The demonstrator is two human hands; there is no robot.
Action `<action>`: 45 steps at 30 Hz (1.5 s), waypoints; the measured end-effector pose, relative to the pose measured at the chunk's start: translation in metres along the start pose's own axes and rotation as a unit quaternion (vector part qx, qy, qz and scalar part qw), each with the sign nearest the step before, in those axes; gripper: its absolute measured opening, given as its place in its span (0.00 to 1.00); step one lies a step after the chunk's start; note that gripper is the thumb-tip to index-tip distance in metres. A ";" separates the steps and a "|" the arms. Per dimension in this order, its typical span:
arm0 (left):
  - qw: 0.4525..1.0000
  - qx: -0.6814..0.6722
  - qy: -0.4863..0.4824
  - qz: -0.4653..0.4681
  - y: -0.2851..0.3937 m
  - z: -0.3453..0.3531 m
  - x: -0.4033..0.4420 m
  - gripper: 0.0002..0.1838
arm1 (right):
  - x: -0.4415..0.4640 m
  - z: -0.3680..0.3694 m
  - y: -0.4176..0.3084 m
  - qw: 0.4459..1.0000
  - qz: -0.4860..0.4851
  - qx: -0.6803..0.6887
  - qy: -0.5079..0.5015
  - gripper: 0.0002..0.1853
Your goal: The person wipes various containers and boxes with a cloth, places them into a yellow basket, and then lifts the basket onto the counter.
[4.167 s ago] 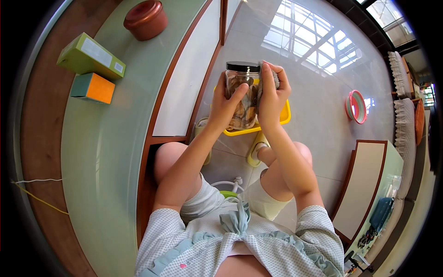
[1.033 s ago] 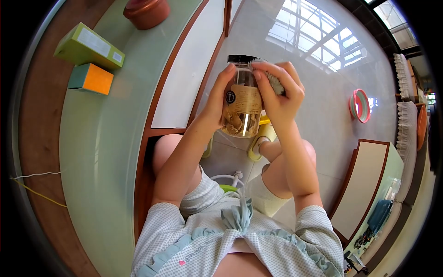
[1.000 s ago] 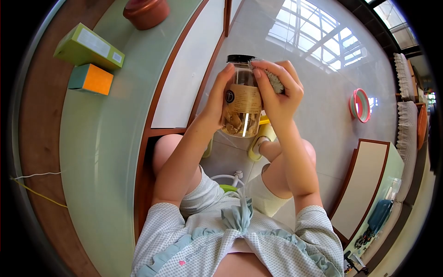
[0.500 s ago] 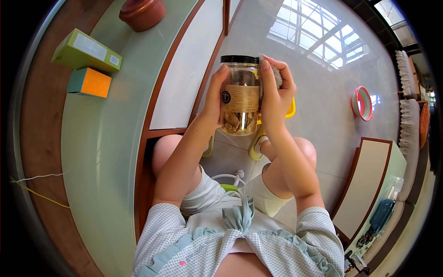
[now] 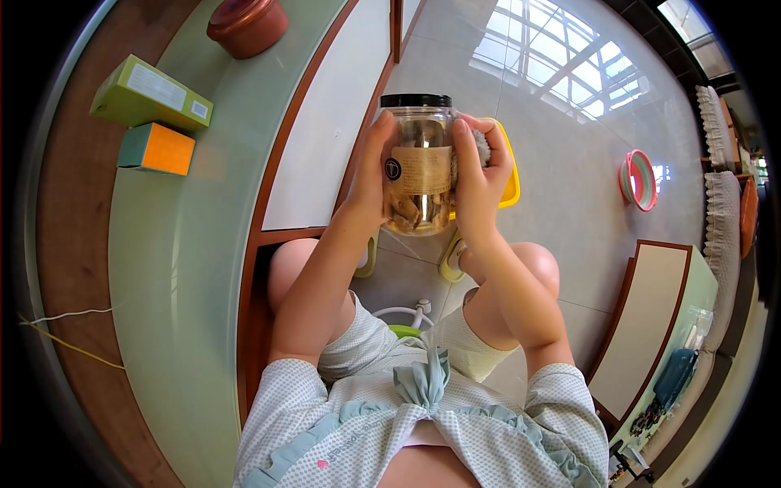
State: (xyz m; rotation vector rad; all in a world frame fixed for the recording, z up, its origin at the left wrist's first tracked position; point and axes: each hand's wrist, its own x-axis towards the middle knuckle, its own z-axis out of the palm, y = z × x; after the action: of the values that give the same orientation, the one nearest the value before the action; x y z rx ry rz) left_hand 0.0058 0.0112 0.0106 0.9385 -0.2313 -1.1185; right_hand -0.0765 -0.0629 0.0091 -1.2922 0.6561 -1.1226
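Observation:
A clear jar [image 5: 419, 171] with a black lid and a brown paper label is held upright in front of me, above my knees. Brown dried pieces lie in its lower part. My left hand [image 5: 371, 167] is wrapped round the jar's left side, thumb near the lid. In my right hand [image 5: 482, 167] is a grey fluffy cloth [image 5: 482, 148], pressed against the jar's right side. Part of the cloth is hidden behind my fingers and the jar.
On the glass-topped cabinet [image 5: 187, 268] at left stand a green box [image 5: 154, 93], an orange box [image 5: 167, 149] and a reddish-brown pot [image 5: 248, 26]. A yellow basin [image 5: 512, 175] sits on the floor behind my right hand. A pink-rimmed folding basin [image 5: 639, 180] is farther right.
The jar and both hands have shifted slightly left. My right hand with the cloth has slid a little lower along the jar's side, and more of the yellow basin shows.

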 end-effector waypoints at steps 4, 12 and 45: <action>1.000 0.002 0.012 0.012 0.003 -0.007 0.003 0.40 | -0.007 -0.001 -0.001 0.994 -0.084 -0.046 -0.051 0.04; 0.993 -0.110 -0.047 0.021 0.008 -0.029 0.011 0.41 | -0.014 -0.006 0.000 0.917 -0.325 -0.143 -0.183 0.11; 0.991 -0.092 -0.076 0.052 0.005 -0.017 0.016 0.44 | -0.015 0.007 -0.001 0.989 -0.104 -0.047 -0.099 0.04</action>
State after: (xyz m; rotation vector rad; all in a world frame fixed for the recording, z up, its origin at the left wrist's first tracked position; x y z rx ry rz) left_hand 0.0271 0.0070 -0.0005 0.6709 -0.2918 -1.0947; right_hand -0.0760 -0.0468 0.0086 -1.5576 0.4373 -1.1224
